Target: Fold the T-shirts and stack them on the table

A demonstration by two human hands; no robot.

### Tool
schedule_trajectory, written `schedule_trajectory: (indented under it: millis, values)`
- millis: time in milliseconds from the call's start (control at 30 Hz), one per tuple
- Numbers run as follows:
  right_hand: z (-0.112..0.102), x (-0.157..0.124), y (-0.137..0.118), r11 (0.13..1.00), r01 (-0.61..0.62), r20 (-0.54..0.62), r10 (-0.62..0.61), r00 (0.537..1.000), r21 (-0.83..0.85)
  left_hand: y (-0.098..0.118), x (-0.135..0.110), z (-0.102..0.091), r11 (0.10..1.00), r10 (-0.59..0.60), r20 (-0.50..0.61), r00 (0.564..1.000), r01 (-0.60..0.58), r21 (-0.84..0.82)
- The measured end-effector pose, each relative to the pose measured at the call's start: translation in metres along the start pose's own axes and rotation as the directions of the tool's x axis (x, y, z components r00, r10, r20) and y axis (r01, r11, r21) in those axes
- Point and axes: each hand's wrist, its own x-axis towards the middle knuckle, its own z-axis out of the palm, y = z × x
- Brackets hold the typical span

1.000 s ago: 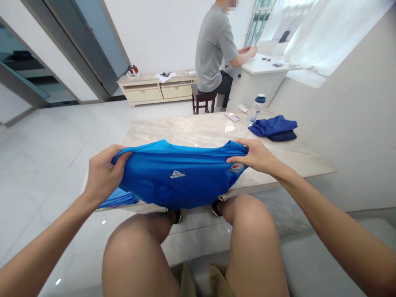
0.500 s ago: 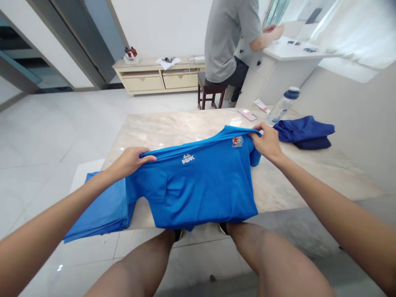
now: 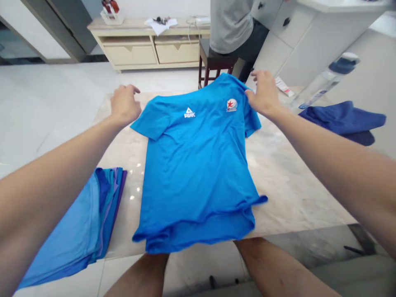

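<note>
A blue T-shirt (image 3: 198, 161) lies spread on the marble-patterned table, its neck end away from me and its hem hanging loosely at the near edge. White PEAK lettering and a small round red-and-white badge show on its chest. My left hand (image 3: 125, 105) is raised beyond the left sleeve, fingers apart, holding nothing. Beside the right shoulder of the shirt, my right hand (image 3: 262, 93) has its thumb and fingers apart. Its thumb is close to the fabric; whether it touches I cannot tell.
A stack of folded blue clothes (image 3: 77, 222) lies at the table's left. Dark blue fabric (image 3: 343, 119), a clear bottle (image 3: 328, 80) and a white-red packet (image 3: 284, 86) are at the right. Beyond the table (image 3: 284, 177), a person in grey (image 3: 232, 29) sits on a stool (image 3: 213, 62).
Both hands have let go of the shirt's shoulders. The shirt, earlier held up and bunched, now lies flatter and stretched out on the table. My view has tilted down and closer.
</note>
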Motion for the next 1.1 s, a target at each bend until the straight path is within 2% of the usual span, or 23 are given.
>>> schedule_trajectory:
  millis: [100, 200, 300, 367, 433, 500, 567, 700, 800, 933, 1033, 1100]
  values:
    - [-0.007, -0.050, -0.024, 0.994, 0.082, -0.060, -0.078, 0.995, 0.078, 0.039, -0.035, 0.009, 1.000, -0.015, 0.008, 1.000, 0.015, -0.019]
    - [-0.020, -0.133, -0.044, 0.973, 0.135, -0.027, -0.133, 0.991, 0.185, 0.079, -0.100, 0.013, 0.976, 0.163, 0.110, 0.981, -0.143, -0.166]
    - [-0.033, -0.222, -0.060, 0.964, 0.102, 0.111, -0.132, 0.985, 0.246, 0.103, -0.178, 0.013, 0.931, 0.319, 0.267, 0.909, -0.248, -0.268]
    - [-0.041, -0.270, -0.070, 0.967, 0.048, 0.224, -0.107, 0.969, 0.251, 0.109, -0.224, 0.011, 0.940, 0.333, 0.348, 0.876, -0.278, -0.200]
    - [-0.046, -0.304, -0.080, 0.968, 0.012, 0.326, -0.097, 0.940, 0.252, 0.109, -0.258, 0.009, 0.943, 0.332, 0.441, 0.834, -0.282, -0.176]
    - [-0.052, -0.323, -0.088, 0.967, 0.015, 0.411, -0.121, 0.903, 0.253, 0.107, -0.281, 0.004, 0.952, 0.305, 0.496, 0.813, -0.261, -0.159]
    - [-0.060, -0.332, -0.093, 0.966, 0.054, 0.456, -0.168, 0.874, 0.251, 0.107, -0.296, -0.003, 0.966, 0.258, 0.511, 0.820, -0.216, -0.140]
    - [-0.083, -0.343, -0.091, 0.941, 0.225, 0.397, -0.313, 0.863, 0.255, 0.108, -0.325, -0.023, 0.976, 0.218, 0.446, 0.868, -0.199, -0.089]
    - [-0.101, -0.362, -0.082, 0.929, 0.294, 0.344, -0.359, 0.868, 0.226, 0.106, -0.352, -0.036, 0.977, 0.207, 0.432, 0.878, -0.206, -0.049]
    - [-0.109, -0.391, -0.085, 0.964, 0.143, 0.266, -0.202, 0.943, 0.224, 0.102, -0.371, -0.041, 0.980, 0.198, 0.461, 0.865, -0.179, -0.085]
    - [-0.100, -0.399, -0.103, 0.970, 0.029, 0.230, -0.086, 0.969, 0.240, 0.103, -0.365, -0.035, 0.975, 0.215, 0.404, 0.889, -0.169, -0.147]
    - [-0.089, -0.397, -0.117, 0.984, -0.059, 0.203, 0.023, 0.979, 0.170, 0.106, -0.356, -0.027, 0.970, 0.234, 0.380, 0.895, -0.188, -0.155]
